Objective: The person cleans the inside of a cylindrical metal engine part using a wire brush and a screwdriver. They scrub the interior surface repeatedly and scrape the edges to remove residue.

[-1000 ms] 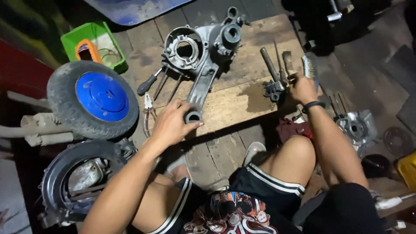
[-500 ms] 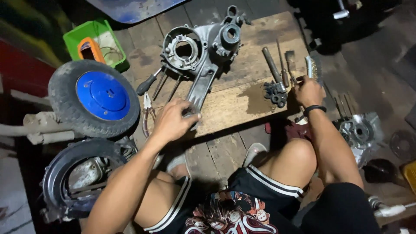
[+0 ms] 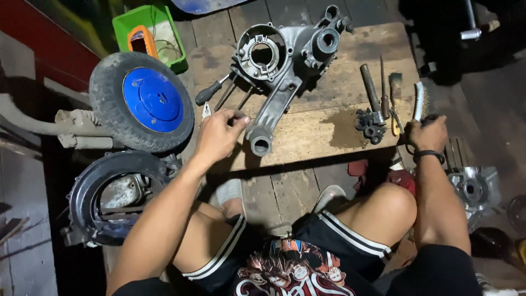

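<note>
We see our left hand [image 3: 219, 138] resting on the wooden surface [image 3: 323, 137], fingers curled loosely with the fingertips pinched on a small dark part we cannot identify, just left of the grey engine casing [image 3: 285, 66]. That casing lies across the surface, its long arm pointing toward us. Our right hand [image 3: 429, 133] is clamped around the handle of a wire brush [image 3: 419, 101] at the surface's right edge. A blue-hubbed wheel [image 3: 141, 101] lies to the left, near a green tray [image 3: 147, 33].
</note>
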